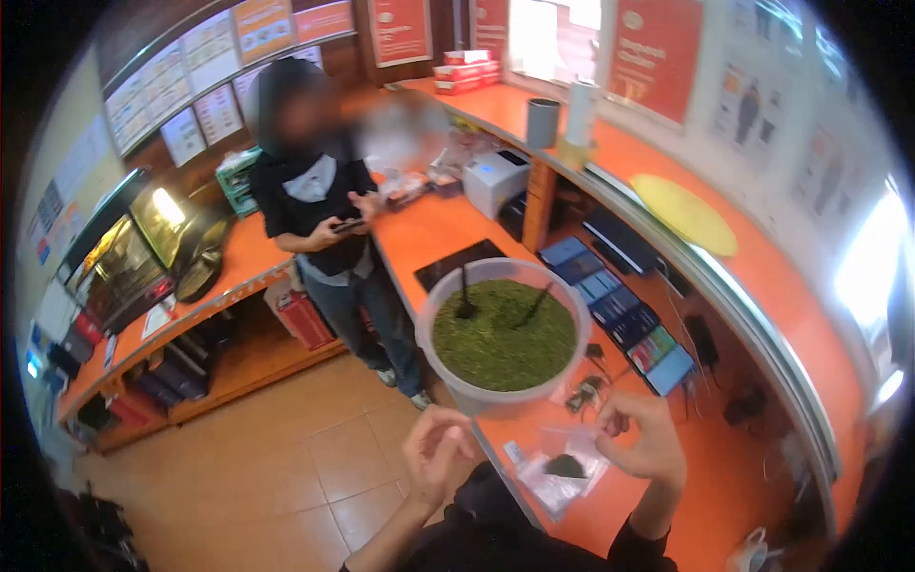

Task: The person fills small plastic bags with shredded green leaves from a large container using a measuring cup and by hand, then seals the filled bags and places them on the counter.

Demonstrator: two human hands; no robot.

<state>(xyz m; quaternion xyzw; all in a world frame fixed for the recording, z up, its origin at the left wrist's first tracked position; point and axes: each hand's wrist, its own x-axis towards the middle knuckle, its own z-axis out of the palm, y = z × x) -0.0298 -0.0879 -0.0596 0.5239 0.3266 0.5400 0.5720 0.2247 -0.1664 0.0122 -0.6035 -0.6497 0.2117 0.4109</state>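
Observation:
A round, translucent plastic tub [429, 348] on the orange counter holds shredded dark-green leafy matter [505, 357]. Two dark handles, one a black scoop's [465, 296], stick up out of the green matter. In front of the tub lie clear plastic bags [551, 494], with a small green portion [565, 466] in or on one. My left hand [437, 456] hovers left of the bags, fingers loosely curled and apart, holding nothing visible. At the bags' right edge, my right hand [643, 439] is closed with fingers bent in; whether it pinches the bag's edge is hard to see.
Across the counter stands a person [319, 200] holding a phone [349, 226]. Several tablets and phones [620, 305] line the counter right of the tub, below a raised shelf [610, 181]. A black flat plate [460, 264] and a white printer [496, 181] sit beyond the tub.

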